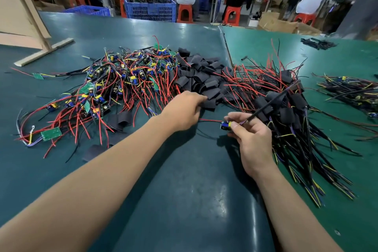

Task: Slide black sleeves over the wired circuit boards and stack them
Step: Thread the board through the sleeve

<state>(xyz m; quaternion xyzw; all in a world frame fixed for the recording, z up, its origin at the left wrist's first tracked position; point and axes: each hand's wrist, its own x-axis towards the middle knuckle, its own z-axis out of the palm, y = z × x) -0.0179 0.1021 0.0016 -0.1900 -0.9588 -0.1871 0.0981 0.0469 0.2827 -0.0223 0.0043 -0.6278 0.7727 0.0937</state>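
A tangled heap of bare wired circuit boards (114,86) with red, black and yellow leads covers the table's left half. Beside it lies a pile of flat black sleeves (200,75). My left hand (184,110) reaches to the pile's near edge and pinches one black sleeve (209,102). My right hand (249,137) holds a wired circuit board (226,125) between thumb and fingers just above the table, its black cable slanting up to the right. To the right a stack of sleeved boards (286,104) lies with leads fanned toward me.
The dark green table (184,190) meets a lighter green mat (337,63). Loose sleeves (120,119) lie near left. Another wire bundle (351,92) sits far right, a wooden stand (41,32) far left. People sit beyond beside a blue crate (150,9).
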